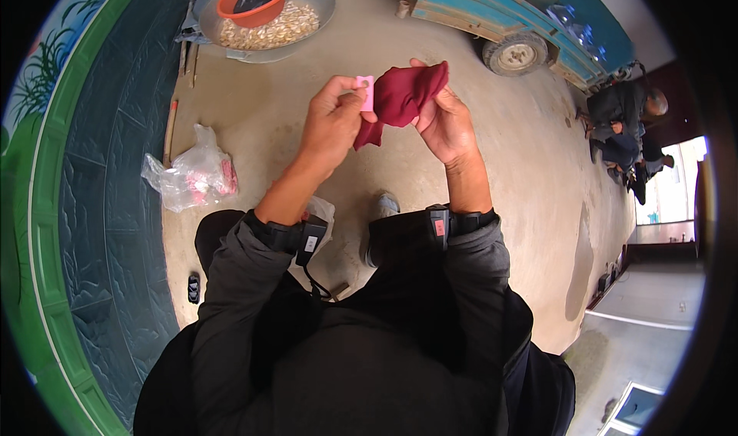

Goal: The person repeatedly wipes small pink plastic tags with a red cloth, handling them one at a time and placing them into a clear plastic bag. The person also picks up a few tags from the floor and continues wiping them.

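Note:
Pinched between the thumb and fingers of my left hand [336, 119] is a small flat pink piece [365, 93] with a hole near its top, its material unclear. Dark red cloth [400, 96] hangs just right of it, one end dangling lower beside my left fingers. My right hand [447, 116] holds the cloth's right side, palm turned up, with fingers partly behind the fabric. Whether the pink piece is attached to the cloth cannot be told.
A clear plastic bag [196, 173] with pink items lies on the floor at left. An orange basin [253, 6] sits in a wide metal pan [323, 3] of pale pieces. A blue cart [478, 6] stands at upper right. Several people [617, 113] sit at far right.

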`<state>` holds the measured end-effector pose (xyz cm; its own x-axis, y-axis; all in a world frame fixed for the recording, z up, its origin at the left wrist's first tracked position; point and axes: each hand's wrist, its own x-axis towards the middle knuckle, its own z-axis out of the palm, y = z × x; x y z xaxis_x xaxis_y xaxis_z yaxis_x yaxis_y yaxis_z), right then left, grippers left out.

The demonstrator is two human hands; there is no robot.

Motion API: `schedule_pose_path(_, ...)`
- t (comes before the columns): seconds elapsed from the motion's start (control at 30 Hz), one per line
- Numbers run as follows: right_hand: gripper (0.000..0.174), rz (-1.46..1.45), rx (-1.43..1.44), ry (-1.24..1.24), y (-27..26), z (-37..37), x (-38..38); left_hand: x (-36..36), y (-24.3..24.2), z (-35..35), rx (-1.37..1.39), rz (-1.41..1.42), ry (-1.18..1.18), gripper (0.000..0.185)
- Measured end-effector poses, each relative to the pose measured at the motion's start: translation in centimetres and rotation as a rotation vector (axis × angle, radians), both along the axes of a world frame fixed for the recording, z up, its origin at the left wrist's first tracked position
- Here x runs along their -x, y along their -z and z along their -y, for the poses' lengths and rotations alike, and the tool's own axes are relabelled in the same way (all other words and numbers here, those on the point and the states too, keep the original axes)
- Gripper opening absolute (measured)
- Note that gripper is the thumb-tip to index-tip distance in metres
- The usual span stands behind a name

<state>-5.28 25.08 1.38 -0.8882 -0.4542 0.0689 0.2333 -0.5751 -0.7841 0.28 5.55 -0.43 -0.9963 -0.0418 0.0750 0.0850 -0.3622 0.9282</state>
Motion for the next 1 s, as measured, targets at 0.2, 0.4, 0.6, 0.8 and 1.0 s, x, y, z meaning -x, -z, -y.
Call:
schedule_pose_path(0.2, 0.05, -0.01, 0.007, -0.025, 0.2, 1.9, 0.2, -0.1, -0.1, -0.8, 0.071, -0.184, -0.116, 0.02)
schedule_pose_path(0.4, 0.048, 0.003, 0.027, -0.094, -0.1, 3.4, -0.5, -0.2, 0.0, -0.2, 0.246, -0.116, -0.147, 0.037)
schedule_pose_path(0.6, 0.033, -0.048, -0.277, 0.063, 0.5, 4.6, -0.7, -0.5, 0.6, -0.1, 0.407, -0.139, -0.138, 0.052)
schedule_pose_path(0.8, 0.02, -0.151, -0.439, 0.269, 1.3, 5.6, -0.5, -0.6, 0.5, -0.4, 0.326, -0.12, -0.054, 0.053)
schedule_pose_path(1.0, 0.019, -0.104, -0.387, 0.281, 1.2, 5.7, -0.7, -0.4, 0.9, -0.4, 0.322, -0.11, -0.071, 0.052)
